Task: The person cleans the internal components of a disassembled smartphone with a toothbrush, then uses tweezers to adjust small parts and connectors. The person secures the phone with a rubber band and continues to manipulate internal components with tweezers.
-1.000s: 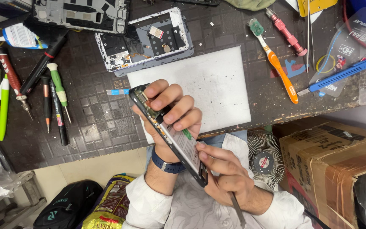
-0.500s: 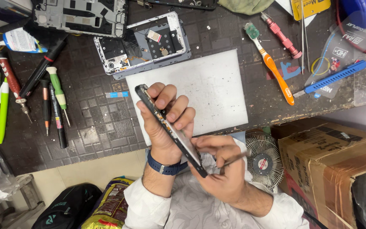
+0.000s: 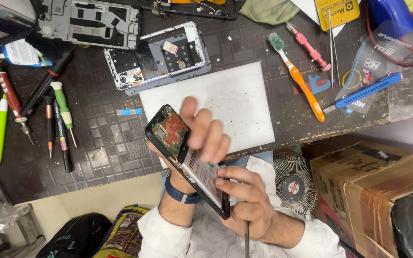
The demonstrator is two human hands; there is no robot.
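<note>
An opened phone (image 3: pixel 180 153) with its back cover off shows a green circuit board and a pale battery; it is tilted above the near table edge. My left hand (image 3: pixel 201 136), with a blue wristband, grips it from behind, fingers curled over its right side. My right hand (image 3: pixel 247 198) touches the phone's lower end by the battery and holds a thin dark tool (image 3: pixel 246 239) that points down toward my lap.
A white mat (image 3: pixel 235 100) lies on the dark gridded table. Two stripped phone frames (image 3: pixel 161 55) sit at the back. Screwdrivers (image 3: pixel 63 107) lie left, an orange-handled brush (image 3: pixel 299 81) and blue tool (image 3: pixel 366 91) right. A cardboard box (image 3: pixel 374 191) and small fan (image 3: pixel 295 184) stand below right.
The phone has turned from edge-on to show its open back. My left fingers shifted over its side, and my right hand moved up against its lower end.
</note>
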